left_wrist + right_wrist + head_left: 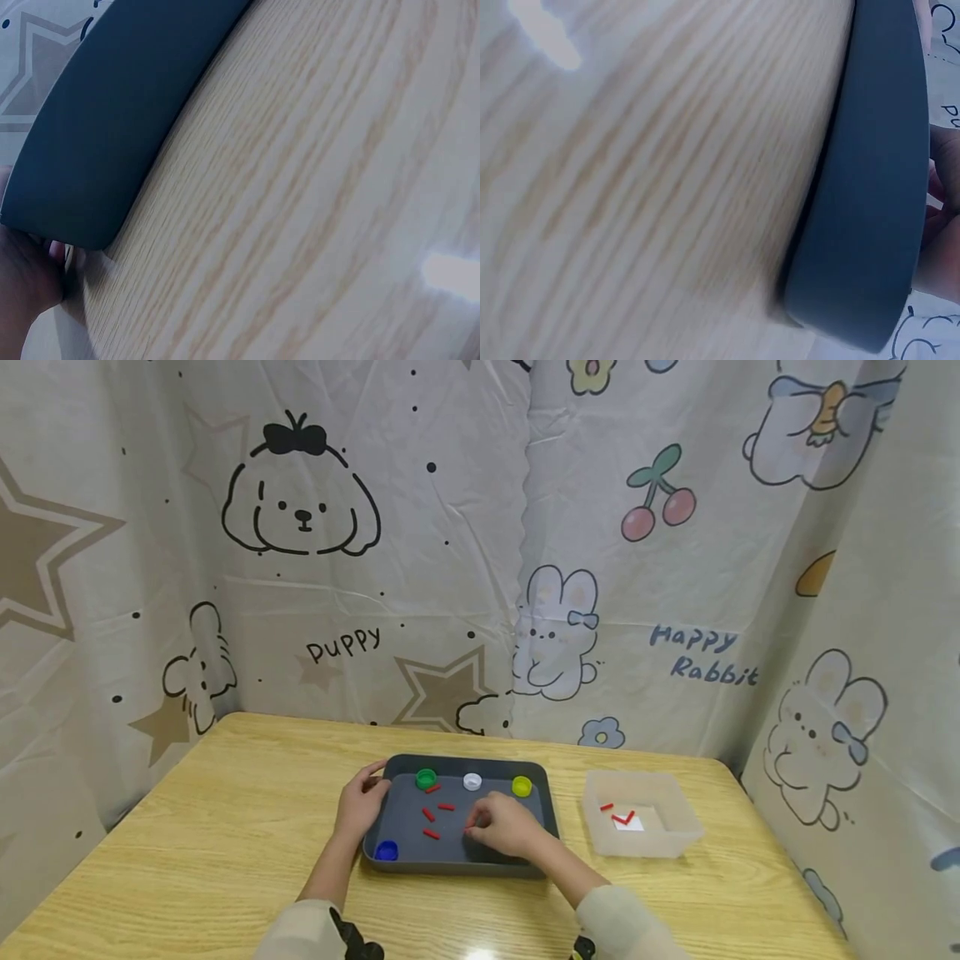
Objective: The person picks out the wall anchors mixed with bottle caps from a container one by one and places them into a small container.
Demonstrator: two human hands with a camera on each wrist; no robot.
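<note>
A dark grey tray [457, 867] lies on the table. My left hand [362, 803] grips its left rim, with the thumb at the inner side; in the left wrist view part of that hand [26, 277] shows beyond the tray's wall [127, 112]. Over the tray's right half, my right hand [506, 827] pinches a small red stick [468, 830], mostly hidden by the fingertips. Several short red sticks [428, 815] lie loose left of it. Around them in the tray sit a green cap [426, 778], a white cap [472, 782], a yellow cap [522, 787] and a blue cap [386, 851].
To the right of the tray stands a translucent plastic box [678, 843] with a few red sticks [607, 807] and a white paper piece [630, 823] in it. A printed curtain [450, 568] hangs behind the wooden table [247, 827].
</note>
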